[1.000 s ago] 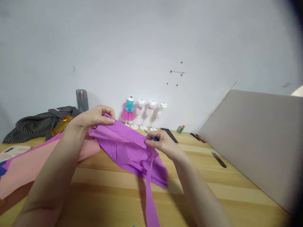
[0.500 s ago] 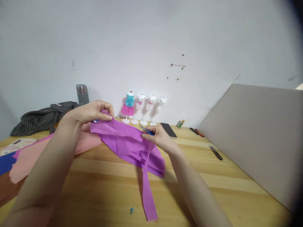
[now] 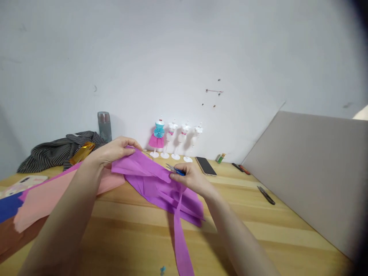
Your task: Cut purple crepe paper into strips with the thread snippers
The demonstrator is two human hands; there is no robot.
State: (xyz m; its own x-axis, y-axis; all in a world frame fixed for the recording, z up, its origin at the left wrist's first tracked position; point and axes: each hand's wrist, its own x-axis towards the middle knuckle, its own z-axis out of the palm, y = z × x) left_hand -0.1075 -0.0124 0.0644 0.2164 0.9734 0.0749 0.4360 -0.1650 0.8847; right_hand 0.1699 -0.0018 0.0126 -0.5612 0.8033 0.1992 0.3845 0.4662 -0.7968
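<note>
A thin purple sheet that looks like crepe paper (image 3: 143,164) stretches between my two hands above the table. My left hand (image 3: 116,150) pinches its upper left edge between thumb and fingers. Small blue-handled scissors (image 3: 179,171) are tucked in my right hand (image 3: 192,178), blades pointing left. The thumb and fingers of that hand also grip the right end of the purple paper. A narrow purple strip (image 3: 181,237) hangs down from below my right hand. More folded purple paper (image 3: 166,199) sits beneath the stretched piece.
Several small white mannequins, one in a blue and pink dress (image 3: 156,140), stand by the wall. A phone (image 3: 205,166) and black clippers (image 3: 266,195) lie rightward. Peach paper (image 3: 51,191), striped cloth (image 3: 54,151) and a grey flask (image 3: 104,126) are leftward. A white panel (image 3: 310,168) borders the right.
The view has tilted upward slightly, so things sit lower in the picture. A gold piece now shows beside my left wrist. Both hands keep their hold on the purple paper.
</note>
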